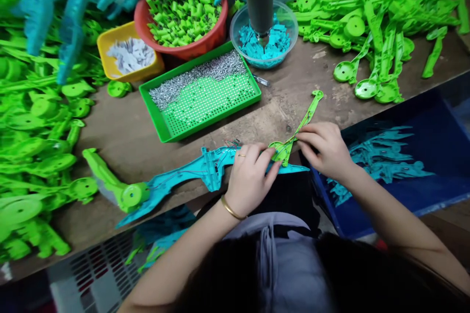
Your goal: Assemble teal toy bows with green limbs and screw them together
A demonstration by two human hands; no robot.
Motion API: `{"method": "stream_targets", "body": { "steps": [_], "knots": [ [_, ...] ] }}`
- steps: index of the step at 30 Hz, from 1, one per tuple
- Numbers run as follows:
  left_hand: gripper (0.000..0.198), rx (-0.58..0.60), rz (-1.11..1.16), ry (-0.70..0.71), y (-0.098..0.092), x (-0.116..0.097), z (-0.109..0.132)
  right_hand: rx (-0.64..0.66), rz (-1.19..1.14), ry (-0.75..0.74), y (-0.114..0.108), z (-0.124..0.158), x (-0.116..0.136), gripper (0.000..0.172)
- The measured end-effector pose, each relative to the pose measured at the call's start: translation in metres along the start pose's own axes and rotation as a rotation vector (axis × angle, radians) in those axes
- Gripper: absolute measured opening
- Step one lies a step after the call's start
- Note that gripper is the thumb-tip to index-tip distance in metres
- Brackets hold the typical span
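A long teal plastic bow-shaped part (191,173) lies along the near edge of the wooden table, with a green limb and round wheel (127,194) fitted on its left end. My left hand (249,178) presses down on the teal part's right half, fingers curled and pinching at the round end of a second green limb (303,122). My right hand (325,149) grips that green limb just beyond the left hand's fingertips. The limb slants up and to the right across the table.
A green tray (157,124) of small metal pins sits behind the hands. Farther back stand a red bowl (216,32) of green clips, a yellow tub (110,71), and a clear bowl (238,22) of teal bits. Green limbs are piled left and right. A blue crate (440,156) holds teal parts.
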State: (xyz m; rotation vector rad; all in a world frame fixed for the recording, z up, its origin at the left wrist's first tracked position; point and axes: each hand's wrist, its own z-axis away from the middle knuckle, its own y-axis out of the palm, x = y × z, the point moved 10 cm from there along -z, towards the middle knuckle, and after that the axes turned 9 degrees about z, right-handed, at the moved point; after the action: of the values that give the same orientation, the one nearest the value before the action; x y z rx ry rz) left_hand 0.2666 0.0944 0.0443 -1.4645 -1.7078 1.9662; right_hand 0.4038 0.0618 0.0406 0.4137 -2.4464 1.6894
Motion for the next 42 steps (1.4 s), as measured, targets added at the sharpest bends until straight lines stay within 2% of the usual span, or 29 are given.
{"method": "stream_targets", "body": {
  "steps": [5, 8, 12, 22, 27, 33, 36, 42],
  "knots": [
    [0.025, -0.018, -0.044, -0.06, 0.006, -0.001, -0.003, 0.028, 0.016, -0.019, 0.011, 0.003, 0.005, 0.021],
    [0.027, 0.017, -0.101, -0.099, 0.014, -0.002, -0.013, 0.044, 0.024, -0.023, 0.015, 0.003, 0.005, 0.022],
    [0.018, 0.075, -0.129, -0.142, 0.023, -0.003, -0.024, 0.046, 0.032, -0.026, 0.016, 0.003, 0.006, 0.021],
    [0.019, 0.103, -0.067, -0.072, 0.028, -0.007, -0.027, 0.053, -0.1, 0.023, 0.02, 0.003, -0.003, 0.016],
    [0.018, 0.114, -0.007, -0.112, 0.03, -0.003, -0.027, 0.09, -0.135, 0.044, 0.023, 0.002, -0.005, 0.016],
    [0.017, 0.103, 0.148, -0.174, 0.025, 0.003, -0.029, 0.067, -0.168, 0.076, 0.022, -0.001, -0.009, 0.015],
    [0.018, 0.135, 0.195, -0.152, 0.025, 0.001, -0.03, 0.053, -0.16, 0.056, 0.02, -0.003, -0.008, 0.015],
    [0.024, 0.216, 0.119, -0.092, 0.03, -0.006, -0.026, 0.088, -0.194, 0.083, 0.023, -0.005, -0.011, 0.013]
  ]
}}
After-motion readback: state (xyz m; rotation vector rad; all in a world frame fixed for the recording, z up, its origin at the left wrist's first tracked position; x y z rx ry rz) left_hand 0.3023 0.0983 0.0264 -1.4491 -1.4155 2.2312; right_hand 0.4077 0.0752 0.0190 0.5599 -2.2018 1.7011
